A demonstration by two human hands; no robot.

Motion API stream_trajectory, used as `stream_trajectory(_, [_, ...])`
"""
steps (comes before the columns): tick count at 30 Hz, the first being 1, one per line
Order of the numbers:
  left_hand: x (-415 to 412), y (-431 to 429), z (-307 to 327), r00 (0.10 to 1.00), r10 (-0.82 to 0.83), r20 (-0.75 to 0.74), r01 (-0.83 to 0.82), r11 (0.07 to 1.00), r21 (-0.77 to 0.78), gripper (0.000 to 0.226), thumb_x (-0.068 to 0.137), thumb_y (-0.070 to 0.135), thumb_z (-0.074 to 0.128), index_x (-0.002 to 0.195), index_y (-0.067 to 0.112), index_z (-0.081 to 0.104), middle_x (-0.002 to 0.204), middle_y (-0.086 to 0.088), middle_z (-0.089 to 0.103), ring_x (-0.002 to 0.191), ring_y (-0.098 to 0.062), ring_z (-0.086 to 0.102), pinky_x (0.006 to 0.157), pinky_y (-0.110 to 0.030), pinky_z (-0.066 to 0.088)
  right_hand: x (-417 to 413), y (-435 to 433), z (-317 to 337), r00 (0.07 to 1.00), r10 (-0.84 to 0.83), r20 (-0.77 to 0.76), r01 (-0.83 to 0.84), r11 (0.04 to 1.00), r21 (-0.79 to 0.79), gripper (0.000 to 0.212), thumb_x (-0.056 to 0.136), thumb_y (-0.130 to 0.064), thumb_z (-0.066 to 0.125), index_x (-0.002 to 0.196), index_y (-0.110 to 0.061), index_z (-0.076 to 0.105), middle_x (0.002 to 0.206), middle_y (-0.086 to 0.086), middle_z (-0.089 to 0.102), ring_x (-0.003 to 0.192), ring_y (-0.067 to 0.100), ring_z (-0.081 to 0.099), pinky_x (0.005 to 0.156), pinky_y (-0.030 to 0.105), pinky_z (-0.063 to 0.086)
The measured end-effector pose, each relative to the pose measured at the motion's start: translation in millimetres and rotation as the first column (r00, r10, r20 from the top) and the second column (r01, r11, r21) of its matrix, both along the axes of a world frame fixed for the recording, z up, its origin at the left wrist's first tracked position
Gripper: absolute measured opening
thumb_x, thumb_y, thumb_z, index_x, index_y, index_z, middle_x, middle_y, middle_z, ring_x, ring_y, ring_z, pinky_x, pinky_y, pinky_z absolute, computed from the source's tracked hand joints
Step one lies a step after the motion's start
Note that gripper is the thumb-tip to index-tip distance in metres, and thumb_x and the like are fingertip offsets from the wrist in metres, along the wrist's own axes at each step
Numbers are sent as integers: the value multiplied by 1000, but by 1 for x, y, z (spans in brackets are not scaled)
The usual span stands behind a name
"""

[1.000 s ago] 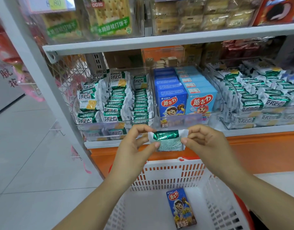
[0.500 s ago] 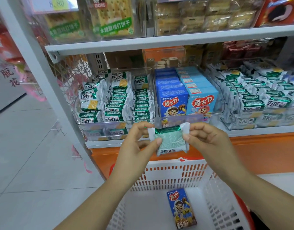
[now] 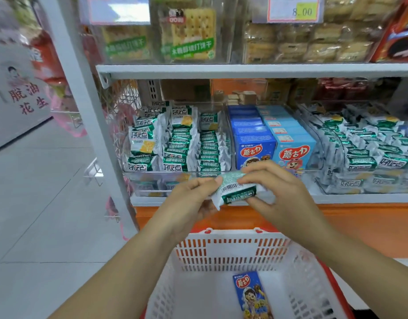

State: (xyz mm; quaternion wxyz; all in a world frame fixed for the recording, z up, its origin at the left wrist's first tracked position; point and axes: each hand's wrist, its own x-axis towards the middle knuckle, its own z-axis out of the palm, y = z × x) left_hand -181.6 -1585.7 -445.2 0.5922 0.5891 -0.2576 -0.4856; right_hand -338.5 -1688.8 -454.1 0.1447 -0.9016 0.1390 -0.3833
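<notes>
Both grips hold one packet [image 3: 238, 192], a small white and green snack wrapper. Its barcode faces up and a green lettered band runs along its near edge. The left grip [image 3: 189, 204] pinches the packet's left end, thumb on top and fingers curled beneath. The right grip [image 3: 283, 192] closes over the right end, with its fingers bent across the top and its thumb on the near side. The packet lies roughly level, tipped a little down toward the near side. It is in the air in front of the lower shelf [image 3: 336, 199] and above the far rim of the basket [image 3: 232, 237].

The basket is white slotted plastic with red trim, and it sits near and below the grips. A blue box [image 3: 252, 295] lies flat on its floor, right of centre.

On the lower shelf a clear bin [image 3: 152, 178] at the left holds rows of green packets [image 3: 175, 143] like the one held. Just right of it stand blue boxes [image 3: 255, 148], dark blue ones beside light blue ones. Further right there are more green packets [image 3: 364, 157]. The upper shelf [image 3: 244, 70] carries cracker packs [image 3: 191, 33] and a price tag [image 3: 295, 10] reading 8.00. Grey floor [image 3: 37, 203] stretches away to the left.
</notes>
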Motion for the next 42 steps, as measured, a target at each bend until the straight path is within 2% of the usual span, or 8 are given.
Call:
stream_trajectory(5, [38,15,25,948,90,305,-72,995,-69,28,96,37,50,108,17,66,100,5,72,79,-5,70,78,-20,54,54,-6,19,994,-64,94,41,974,225,31,83,-21,71,111,-31,62,98,-18,60,87,-7,53,82,14,42])
stream_trajectory(8, [66,21,26,765,251,593,-221,967,-125,19,96,37,53,111,28,62,112,12,64,93,3,63,72,-11,46,93,-18,23,986,-160,36,139,932,335,30,86,-29,68,115,-28,60,96,-10,62,78,11,55,74,30,48])
stream_trajectory(11, [85,22,20,632,315,708,-278,945,-173,22,95,29,56,116,28,61,119,7,64,108,-8,58,96,-30,47,132,-37,31,981,-192,1,178,911,373,31,88,-30,65,116,-22,52,92,-1,60,74,18,56,68,36,46])
stream_trajectory(16, [97,21,5,384,272,882,-329,933,-144,41,94,29,55,135,26,51,143,2,46,134,-18,37,111,-33,29,188,-71,41,968,-232,-95,250,909,333,26,92,-27,62,114,-16,53,72,-2,54,60,13,49,60,33,41])
stream_trajectory(23, [108,9,-10,344,130,930,-344,939,-4,58,94,35,53,147,31,30,158,3,19,146,-23,8,117,-45,19,234,-100,33,927,-274,-255,328,924,199,40,92,-24,61,127,-5,58,119,20,63,107,32,58,88,29,41])
stream_trajectory(34, [118,-25,6,160,281,946,-260,937,-234,38,91,24,58,129,25,55,139,3,46,131,-21,38,116,-47,17,174,-156,63,859,-255,-444,359,918,167,45,88,-36,63,128,-16,55,125,9,59,110,30,54,77,25,37])
stream_trajectory(39, [138,-73,23,97,176,980,-164,974,-159,38,94,42,52,131,32,52,138,11,49,131,-14,39,117,-47,15,170,-196,55,814,-178,-553,321,931,173,54,80,-42,71,128,-21,56,133,7,55,116,25,53,98,33,43])
stream_trajectory(42, [155,-97,32,20,-4,1000,-173,985,8,47,92,53,49,136,37,45,142,9,46,132,-17,37,116,-46,20,184,-210,58,817,-134,-560,249,959,134,56,79,-34,73,130,-20,55,131,-3,54,113,13,50,89,15,39])
